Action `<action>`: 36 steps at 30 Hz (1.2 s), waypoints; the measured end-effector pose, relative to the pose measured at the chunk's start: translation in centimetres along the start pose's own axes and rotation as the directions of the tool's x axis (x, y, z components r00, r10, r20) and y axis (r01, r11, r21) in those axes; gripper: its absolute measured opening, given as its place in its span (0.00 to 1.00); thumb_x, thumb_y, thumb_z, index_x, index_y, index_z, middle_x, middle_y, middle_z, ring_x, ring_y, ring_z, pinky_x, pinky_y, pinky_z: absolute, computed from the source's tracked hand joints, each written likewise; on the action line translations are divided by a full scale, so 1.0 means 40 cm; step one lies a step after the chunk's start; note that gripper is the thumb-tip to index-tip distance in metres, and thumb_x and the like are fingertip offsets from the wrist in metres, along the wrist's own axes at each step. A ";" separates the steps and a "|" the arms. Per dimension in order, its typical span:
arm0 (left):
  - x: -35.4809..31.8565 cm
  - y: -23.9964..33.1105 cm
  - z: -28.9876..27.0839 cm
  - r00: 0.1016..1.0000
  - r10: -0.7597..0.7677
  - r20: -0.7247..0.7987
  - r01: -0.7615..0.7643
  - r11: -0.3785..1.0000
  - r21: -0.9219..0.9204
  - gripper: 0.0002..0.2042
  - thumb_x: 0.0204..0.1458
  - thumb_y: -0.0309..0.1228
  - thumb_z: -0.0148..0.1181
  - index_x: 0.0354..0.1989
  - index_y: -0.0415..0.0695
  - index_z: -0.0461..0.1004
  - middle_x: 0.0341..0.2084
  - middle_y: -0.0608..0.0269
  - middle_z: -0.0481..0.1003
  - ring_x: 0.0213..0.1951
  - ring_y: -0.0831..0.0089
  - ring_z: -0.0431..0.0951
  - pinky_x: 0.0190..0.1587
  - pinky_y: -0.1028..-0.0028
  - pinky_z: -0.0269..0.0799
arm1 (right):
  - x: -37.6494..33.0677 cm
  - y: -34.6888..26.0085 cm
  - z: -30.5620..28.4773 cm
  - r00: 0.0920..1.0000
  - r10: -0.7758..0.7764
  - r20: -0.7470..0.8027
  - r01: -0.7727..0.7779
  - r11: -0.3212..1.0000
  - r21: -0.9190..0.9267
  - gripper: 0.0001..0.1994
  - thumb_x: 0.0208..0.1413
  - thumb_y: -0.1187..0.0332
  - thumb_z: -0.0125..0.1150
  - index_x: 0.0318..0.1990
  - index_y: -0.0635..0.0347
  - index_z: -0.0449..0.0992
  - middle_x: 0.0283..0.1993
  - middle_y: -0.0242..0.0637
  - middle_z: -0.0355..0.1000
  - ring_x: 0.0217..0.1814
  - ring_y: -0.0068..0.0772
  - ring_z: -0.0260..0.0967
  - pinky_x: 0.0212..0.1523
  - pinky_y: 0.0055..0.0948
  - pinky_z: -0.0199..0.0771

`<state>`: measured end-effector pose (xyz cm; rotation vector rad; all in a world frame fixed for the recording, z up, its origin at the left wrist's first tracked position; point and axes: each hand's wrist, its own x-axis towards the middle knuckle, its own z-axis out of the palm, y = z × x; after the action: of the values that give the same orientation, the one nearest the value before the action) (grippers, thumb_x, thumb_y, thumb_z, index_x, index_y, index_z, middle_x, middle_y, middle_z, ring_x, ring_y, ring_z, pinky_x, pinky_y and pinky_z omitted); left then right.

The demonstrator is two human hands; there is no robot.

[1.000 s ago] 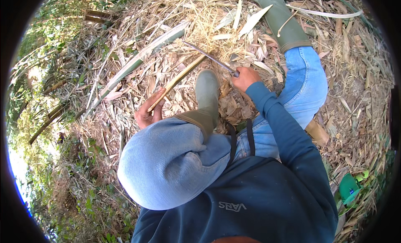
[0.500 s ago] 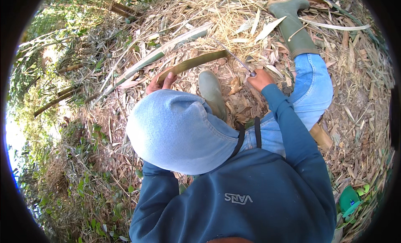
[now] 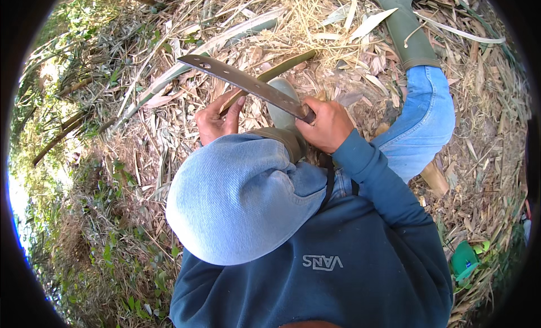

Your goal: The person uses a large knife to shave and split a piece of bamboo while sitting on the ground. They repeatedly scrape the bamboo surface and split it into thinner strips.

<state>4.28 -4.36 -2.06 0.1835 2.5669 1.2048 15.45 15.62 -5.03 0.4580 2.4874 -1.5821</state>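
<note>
The right hand (image 3: 329,124) gripped a machete (image 3: 242,83) raised above the green stalk (image 3: 284,65), which the left hand (image 3: 217,116) clasped.

long perforated machete blade (image 3: 242,83) over green stalk (image 3: 282,66)

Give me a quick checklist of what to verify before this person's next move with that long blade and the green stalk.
1. Right hand closed around the handle of the long blade: ok.
2. Left hand gripping the green stalk: ok, it holds the near end.
3. Left hand's fingers away from the blade: not ok, the blade passes right above them in this view.
4. Blade lifted off the stalk: ok, it is raised and slanted toward the upper left.
5. Green rubber boot out of the blade's path: cannot tell, it sits directly under the handle end.
6. Footing on the dry leaf litter: cannot tell, loose leaves and stems cover the ground.
</note>
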 end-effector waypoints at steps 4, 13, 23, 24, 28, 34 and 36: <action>0.006 0.001 -0.006 0.999 0.049 -0.003 -0.049 0.998 0.045 0.11 0.52 0.25 0.64 0.42 0.36 0.80 0.30 0.49 0.82 0.32 0.70 0.83 0.38 0.74 0.77 | 0.014 -0.006 0.003 1.000 0.002 0.013 -0.001 0.998 -0.060 0.10 0.43 0.66 0.64 0.31 0.62 0.73 0.19 0.49 0.69 0.25 0.57 0.71 0.27 0.45 0.69; 0.004 -0.007 0.003 0.998 0.053 -0.016 -0.053 0.998 -0.013 0.10 0.52 0.25 0.64 0.42 0.37 0.80 0.30 0.49 0.82 0.31 0.71 0.83 0.36 0.73 0.76 | 0.010 -0.012 -0.015 1.000 -0.015 -0.011 0.014 0.991 -0.136 0.10 0.44 0.65 0.64 0.29 0.61 0.72 0.21 0.49 0.70 0.28 0.59 0.71 0.29 0.48 0.69; -0.001 -0.019 0.013 1.000 0.022 -0.013 -0.021 0.999 0.050 0.15 0.53 0.31 0.67 0.46 0.37 0.79 0.22 0.59 0.80 0.17 0.85 0.68 0.18 0.82 0.57 | -0.009 0.019 -0.029 0.999 -0.001 -0.043 -0.007 0.982 -0.188 0.11 0.45 0.63 0.64 0.30 0.60 0.73 0.23 0.52 0.72 0.29 0.60 0.71 0.32 0.51 0.71; -0.003 -0.019 0.016 1.000 0.008 -0.025 -0.007 1.000 0.026 0.15 0.53 0.31 0.66 0.46 0.37 0.79 0.22 0.59 0.80 0.17 0.85 0.68 0.18 0.82 0.58 | -0.012 0.027 -0.029 0.999 -0.001 -0.053 -0.009 0.984 -0.177 0.10 0.46 0.63 0.63 0.31 0.60 0.73 0.23 0.52 0.72 0.29 0.60 0.71 0.32 0.51 0.71; 0.006 0.010 0.020 1.000 -0.018 -0.022 0.020 0.998 0.064 0.15 0.53 0.30 0.66 0.47 0.36 0.79 0.26 0.55 0.81 0.24 0.80 0.76 0.26 0.77 0.69 | -0.015 0.012 -0.021 0.998 0.013 -0.055 -0.024 0.976 -0.215 0.11 0.45 0.64 0.63 0.33 0.59 0.74 0.23 0.53 0.72 0.29 0.61 0.71 0.31 0.51 0.71; 0.001 0.029 0.019 1.000 0.001 -0.001 -0.001 0.996 0.094 0.15 0.53 0.33 0.66 0.46 0.39 0.80 0.31 0.54 0.82 0.32 0.75 0.81 0.36 0.74 0.75 | -0.018 0.010 -0.035 0.999 0.011 -0.041 -0.020 0.979 -0.205 0.11 0.44 0.64 0.64 0.33 0.60 0.73 0.23 0.52 0.72 0.29 0.60 0.72 0.31 0.52 0.71; 0.001 0.033 0.003 0.998 0.051 0.040 -0.058 0.980 0.188 0.15 0.53 0.35 0.66 0.46 0.40 0.80 0.30 0.56 0.82 0.31 0.75 0.80 0.34 0.74 0.74 | -0.025 0.001 -0.038 0.999 0.000 -0.034 -0.006 0.982 -0.187 0.11 0.44 0.65 0.65 0.33 0.60 0.73 0.22 0.52 0.72 0.29 0.60 0.72 0.31 0.52 0.71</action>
<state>4.27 -3.42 -1.14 0.3152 2.6597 0.9649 16.47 16.83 -4.12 0.4634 2.6266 -1.3328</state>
